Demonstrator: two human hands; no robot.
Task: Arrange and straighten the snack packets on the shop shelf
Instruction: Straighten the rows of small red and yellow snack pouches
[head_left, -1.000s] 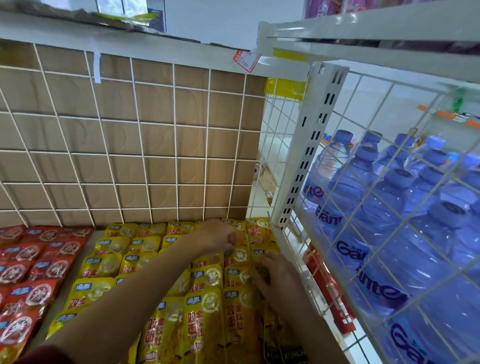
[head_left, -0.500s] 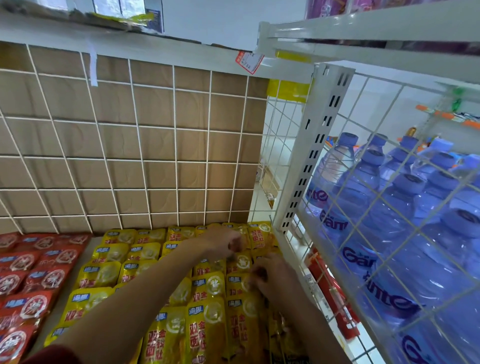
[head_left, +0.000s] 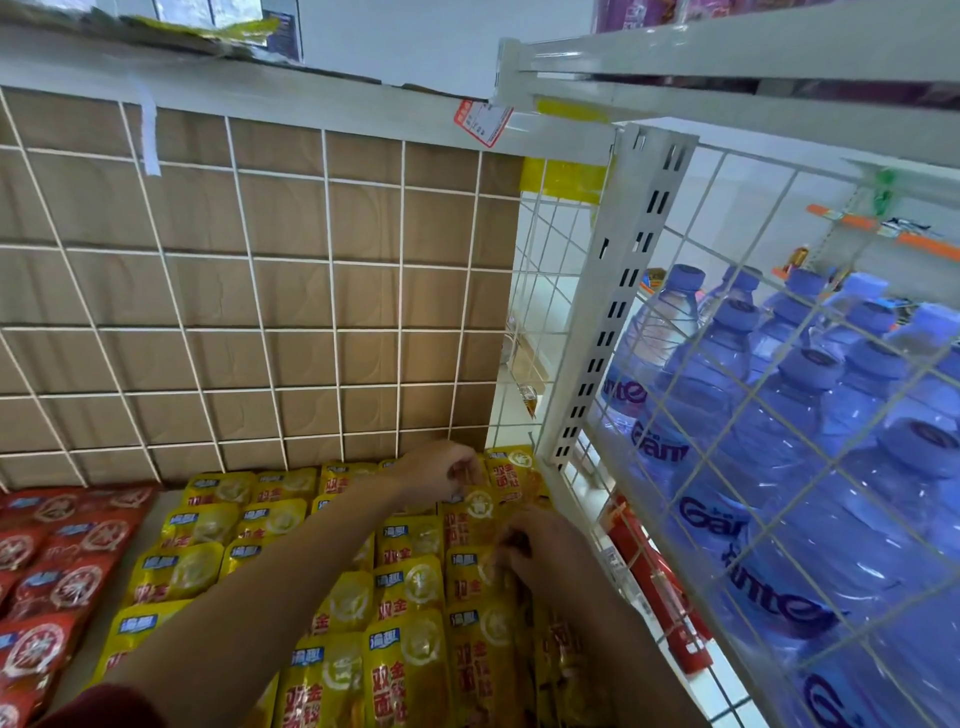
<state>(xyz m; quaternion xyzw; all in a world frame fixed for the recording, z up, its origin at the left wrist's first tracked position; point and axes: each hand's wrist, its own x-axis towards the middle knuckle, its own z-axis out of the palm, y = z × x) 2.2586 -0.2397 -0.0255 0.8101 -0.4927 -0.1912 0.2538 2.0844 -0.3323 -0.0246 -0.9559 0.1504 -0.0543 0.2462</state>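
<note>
Several yellow snack packets (head_left: 410, 597) lie in overlapping rows on the shelf floor. My left hand (head_left: 441, 473) reaches to the back right of the rows, its fingers curled and pinching the top of a yellow packet (head_left: 511, 475) near the wire wall. My right hand (head_left: 540, 551) sits closer to me at the right edge of the rows, fingers curled on the edge of another yellow packet (head_left: 475, 569). Both forearms cross over the nearer packets and hide some of them.
Red snack packets (head_left: 57, 566) fill the shelf's left side. A cardboard-backed wire grid (head_left: 260, 312) closes the back. A white slotted upright (head_left: 618, 322) and wire panel stand on the right, with blue water bottles (head_left: 779, 441) behind. A white shelf edge (head_left: 727, 57) overhangs above.
The view has tilted upward a little. My left hand has shifted right toward the back corner packet, and my right hand stays at the right edge of the yellow rows.
</note>
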